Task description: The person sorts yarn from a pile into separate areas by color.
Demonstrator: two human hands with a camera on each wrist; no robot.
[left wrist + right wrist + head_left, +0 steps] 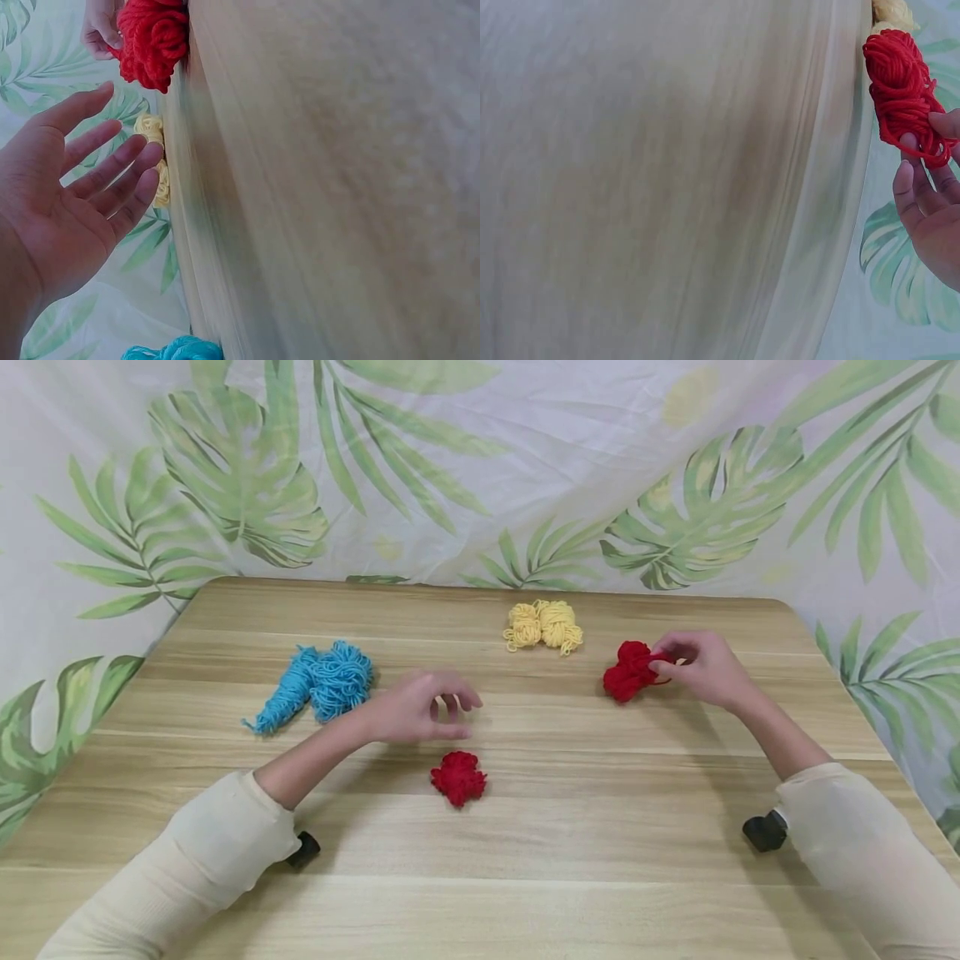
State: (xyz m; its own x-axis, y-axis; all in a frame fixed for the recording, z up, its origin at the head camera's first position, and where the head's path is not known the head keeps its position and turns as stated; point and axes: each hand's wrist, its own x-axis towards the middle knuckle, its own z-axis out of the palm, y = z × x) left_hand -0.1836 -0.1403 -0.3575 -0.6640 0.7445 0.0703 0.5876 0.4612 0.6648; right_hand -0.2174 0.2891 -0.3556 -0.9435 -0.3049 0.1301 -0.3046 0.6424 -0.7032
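On the right of the head view, my right hand (pixel 708 668) pinches a strand at the edge of a red yarn bundle (pixel 628 672). The right wrist view shows thumb and fingers at the lower end of that bundle (pixel 904 94). My left hand (pixel 420 706) hovers over the middle of the table, fingers spread and slightly bent, holding nothing. Just in front of it lies a smaller red yarn bundle (pixel 459 778). Left of this hand, two blue yarn bundles (pixel 341 681) lie side by side, partly behind the forearm.
Two yellow yarn bundles (pixel 557 625) sit together near the back edge of the wooden table (pixel 525 910). Behind the table hangs a white cloth (pixel 555 460) with green leaf prints. A black wrist camera (pixel 765 832) juts out below the right sleeve.
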